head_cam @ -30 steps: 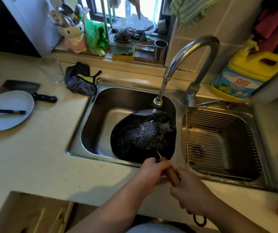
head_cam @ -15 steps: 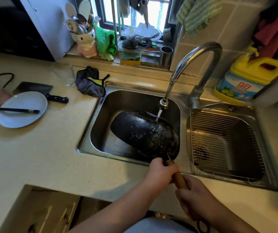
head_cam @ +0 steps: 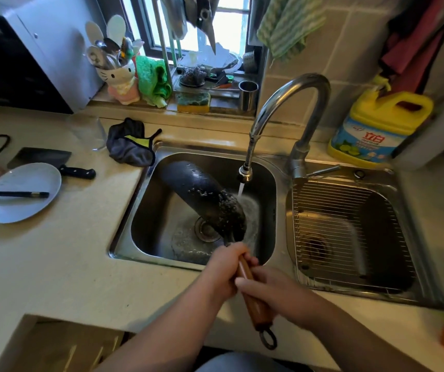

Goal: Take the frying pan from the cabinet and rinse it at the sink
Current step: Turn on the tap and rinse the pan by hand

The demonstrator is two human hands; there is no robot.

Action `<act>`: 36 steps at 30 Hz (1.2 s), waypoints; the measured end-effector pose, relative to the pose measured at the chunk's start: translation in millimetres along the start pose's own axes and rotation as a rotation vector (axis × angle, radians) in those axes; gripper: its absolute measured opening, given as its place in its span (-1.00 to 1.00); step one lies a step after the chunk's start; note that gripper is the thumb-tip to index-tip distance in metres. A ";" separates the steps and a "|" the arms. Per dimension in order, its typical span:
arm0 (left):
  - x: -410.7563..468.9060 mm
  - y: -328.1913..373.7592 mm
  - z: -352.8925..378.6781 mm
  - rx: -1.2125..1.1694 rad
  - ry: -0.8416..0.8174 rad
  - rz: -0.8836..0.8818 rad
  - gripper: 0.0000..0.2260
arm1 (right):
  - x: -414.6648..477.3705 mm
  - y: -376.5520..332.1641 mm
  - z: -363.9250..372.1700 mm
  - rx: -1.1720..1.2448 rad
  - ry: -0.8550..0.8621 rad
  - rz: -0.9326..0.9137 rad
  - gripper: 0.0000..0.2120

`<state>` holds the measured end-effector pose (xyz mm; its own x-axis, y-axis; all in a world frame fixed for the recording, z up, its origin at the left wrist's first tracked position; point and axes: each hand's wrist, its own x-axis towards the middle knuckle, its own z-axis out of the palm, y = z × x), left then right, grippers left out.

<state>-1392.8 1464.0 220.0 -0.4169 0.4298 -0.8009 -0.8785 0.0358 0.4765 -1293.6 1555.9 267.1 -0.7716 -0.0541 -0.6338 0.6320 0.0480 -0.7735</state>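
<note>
Bottom centre of frame: both hands were wrapped around the wooden handle (head_cam: 250, 296) of the frying pan (head_cam: 202, 197). Left hand (head_cam: 223, 272) was clenched on the upper part of the handle, next to the metal neck. Right hand (head_cam: 277, 296) was curled around it lower down, fingers closed. Handle's metal hanging ring (head_cam: 268, 340) stuck out below the right hand, over the counter edge.

Centre: pan sat tilted on its side inside the left sink basin (head_cam: 145, 226), dark underside facing the camera, rim end low near the drain (head_cam: 207, 229). Water stream (head_cam: 240, 190) from the faucet (head_cam: 290, 103) fell just beside the pan's right edge; droplets showed on the pan.

Right of centre: right basin held a wire rack (head_cam: 349, 232).

Left: white plate (head_cam: 22, 191) with chopsticks (head_cam: 11, 194) across it, cleaver (head_cam: 51, 162) behind.

Upper right: yellow detergent jug (head_cam: 379, 127) on the counter.
</note>
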 end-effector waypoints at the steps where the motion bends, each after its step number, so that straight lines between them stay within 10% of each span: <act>1: 1.6 4.0 -1.8 -0.032 -0.002 -0.017 -0.75 | 0.8 -5.1 -13.5 -0.051 -0.025 0.023 -0.62; 12: 7.8 5.0 -36.1 -0.136 -0.031 -0.017 -0.79 | 54.8 -33.8 -211.7 0.317 0.822 0.044 -0.81; 36: -10.3 10.2 -22.6 -0.094 0.047 0.088 -0.80 | 69.4 -45.7 -220.9 0.490 0.731 0.046 -0.73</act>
<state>-1402.7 1439.6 224.9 -0.5017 0.3848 -0.7747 -0.8552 -0.0860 0.5111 -1392.0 1770.3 259.1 -0.4912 0.5975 -0.6338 0.4945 -0.4078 -0.7676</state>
